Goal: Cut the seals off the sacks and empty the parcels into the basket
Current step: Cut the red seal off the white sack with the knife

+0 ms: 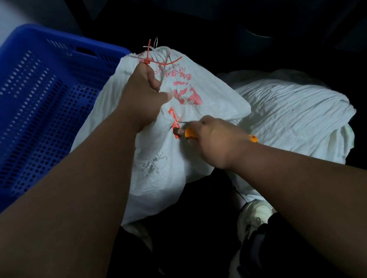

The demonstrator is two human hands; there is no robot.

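A white woven sack (159, 172) with red print stands in front of me, its gathered neck tied by a red zip-tie seal (151, 60). My left hand (143, 97) grips the sack's neck just below that seal. A second red seal tag (173, 116) hangs lower on the sack. My right hand (212, 138) holds orange-handled scissors (185, 133), whose blades sit at the lower end of that tag. The blue perforated basket (23, 98) stands to the left, touching the sack.
A second white sack (295, 114) lies to the right behind the first. My white shoes (252, 217) are on the dark floor below. The background is dark, and a pale wall is at the upper left.
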